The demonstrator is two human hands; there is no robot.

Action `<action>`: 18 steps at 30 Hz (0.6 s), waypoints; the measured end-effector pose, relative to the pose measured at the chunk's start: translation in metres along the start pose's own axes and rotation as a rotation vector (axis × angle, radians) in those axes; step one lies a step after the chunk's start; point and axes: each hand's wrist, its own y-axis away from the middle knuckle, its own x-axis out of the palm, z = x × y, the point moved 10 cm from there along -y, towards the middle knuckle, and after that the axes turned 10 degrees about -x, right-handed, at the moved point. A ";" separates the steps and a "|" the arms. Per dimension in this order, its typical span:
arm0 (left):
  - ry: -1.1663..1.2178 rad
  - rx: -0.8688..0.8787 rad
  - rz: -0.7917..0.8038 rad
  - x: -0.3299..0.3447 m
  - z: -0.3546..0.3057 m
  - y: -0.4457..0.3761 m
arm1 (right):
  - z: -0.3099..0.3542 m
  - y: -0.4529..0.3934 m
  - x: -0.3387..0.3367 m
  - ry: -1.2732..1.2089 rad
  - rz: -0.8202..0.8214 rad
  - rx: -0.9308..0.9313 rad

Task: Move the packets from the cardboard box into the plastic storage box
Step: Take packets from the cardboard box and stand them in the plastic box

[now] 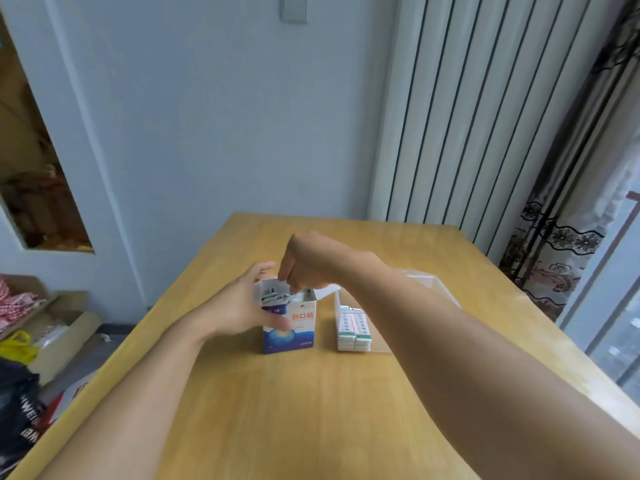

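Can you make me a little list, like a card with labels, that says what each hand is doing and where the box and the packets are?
left hand: grips the side of the cardboard box
right hand: fingers reach down into the open top of the box
box: upright on the wooden table, packets inside
plastic storage box: clear, right of the cardboard box
moved packets: stacked in the plastic box

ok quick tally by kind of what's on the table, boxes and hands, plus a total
cardboard box: 1, open at the top, packets inside too jumbled to count
plastic storage box: 1, clear, holding a stack of packets
hands: 2, left hand gripping the cardboard box, right hand reaching into it
total: 4
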 end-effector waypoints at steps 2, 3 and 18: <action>0.029 0.006 0.013 0.007 0.002 -0.002 | -0.004 -0.009 0.019 0.032 0.066 0.017; 0.062 0.011 0.008 0.007 0.003 -0.003 | -0.005 -0.015 0.026 0.052 0.084 0.022; 0.194 0.026 0.017 -0.002 0.007 -0.014 | -0.013 -0.030 0.018 -0.015 -0.092 0.009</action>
